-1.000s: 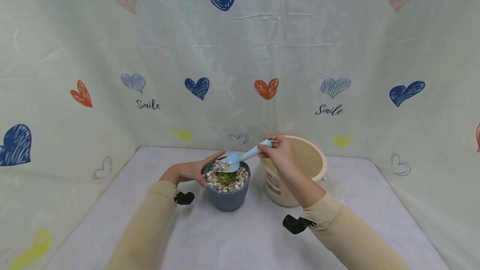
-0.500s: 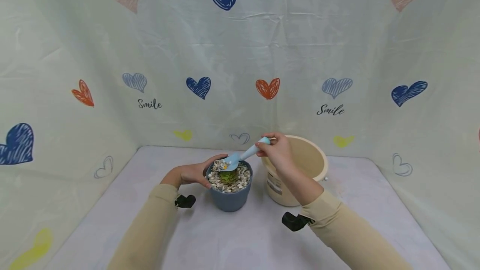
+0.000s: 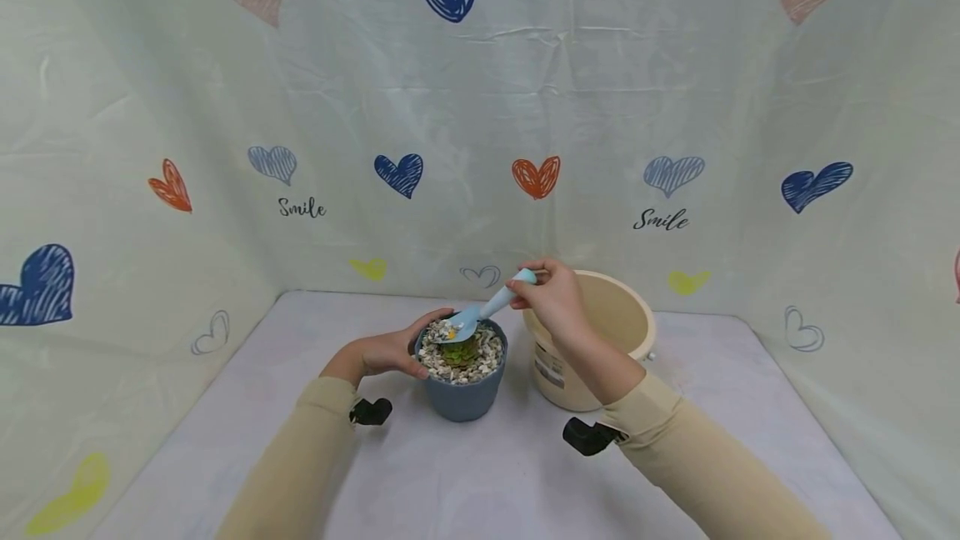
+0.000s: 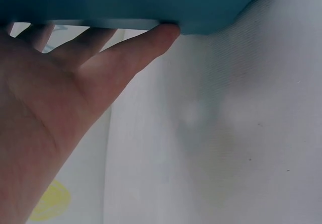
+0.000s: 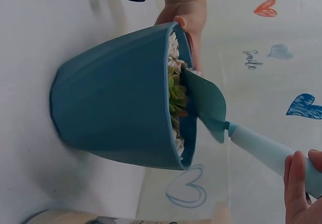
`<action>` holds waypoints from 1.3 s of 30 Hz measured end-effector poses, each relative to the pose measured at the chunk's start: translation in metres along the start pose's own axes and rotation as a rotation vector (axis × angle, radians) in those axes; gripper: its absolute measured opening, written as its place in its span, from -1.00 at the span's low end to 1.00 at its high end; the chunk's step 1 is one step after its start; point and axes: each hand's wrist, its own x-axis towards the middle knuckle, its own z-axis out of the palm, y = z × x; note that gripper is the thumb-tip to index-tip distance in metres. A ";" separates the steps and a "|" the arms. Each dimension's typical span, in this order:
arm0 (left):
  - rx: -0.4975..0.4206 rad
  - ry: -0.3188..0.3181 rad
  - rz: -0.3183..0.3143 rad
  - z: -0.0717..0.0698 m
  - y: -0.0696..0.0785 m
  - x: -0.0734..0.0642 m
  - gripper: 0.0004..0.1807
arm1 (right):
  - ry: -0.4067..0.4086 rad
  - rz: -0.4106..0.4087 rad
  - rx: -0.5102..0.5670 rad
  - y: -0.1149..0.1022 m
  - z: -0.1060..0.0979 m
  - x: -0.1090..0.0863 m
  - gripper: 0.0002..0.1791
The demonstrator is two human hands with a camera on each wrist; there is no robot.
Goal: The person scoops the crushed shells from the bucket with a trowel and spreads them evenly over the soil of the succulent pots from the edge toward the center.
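A blue flowerpot [image 3: 463,398] stands on the table, filled with pale pebbles [image 3: 486,357] around a small green succulent [image 5: 176,95]. My left hand [image 3: 384,353] holds the pot at its left side, thumb toward the front and fingers around the back of the rim. In the left wrist view the thumb [image 4: 163,36] lies against the pot wall. My right hand [image 3: 555,298] grips the handle of a light blue trowel [image 3: 467,322]. Its blade, with pebbles at the tip, is tilted down over the succulent, inside the far part of the rim. The succulent is partly hidden by it.
A cream bucket [image 3: 546,394] stands right of the pot, behind my right forearm. The table [image 3: 450,482] has a whitish cover, and a curtain [image 3: 480,90] printed with hearts hangs behind and at both sides.
My right hand has shifted slightly left and up, so the trowel handle stands a little steeper. The left hand keeps its hold on the flowerpot.
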 end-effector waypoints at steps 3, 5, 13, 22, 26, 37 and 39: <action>-0.004 0.016 -0.002 0.003 -0.001 -0.002 0.29 | -0.012 -0.004 -0.020 -0.002 0.002 0.000 -0.69; -0.006 0.025 0.005 0.005 -0.001 -0.003 0.27 | -0.022 -0.009 -0.047 -0.005 0.003 0.000 -0.69; -0.012 0.066 0.018 0.011 -0.002 -0.005 0.24 | -0.050 -0.060 -0.138 -0.015 0.006 -0.001 -0.69; -0.034 0.126 -0.010 0.021 0.004 -0.011 0.24 | -0.082 -0.076 -0.164 -0.021 0.009 -0.002 -0.69; -0.051 0.155 -0.034 0.026 0.005 -0.012 0.25 | -0.079 -0.087 -0.179 -0.021 0.009 0.000 -0.69; -0.098 0.239 -0.084 0.037 0.002 -0.012 0.24 | -0.094 -0.110 -0.201 -0.023 0.009 0.004 -0.69; -0.104 0.252 -0.086 0.038 0.002 -0.013 0.23 | -0.093 -0.109 -0.207 -0.025 0.010 0.004 -0.69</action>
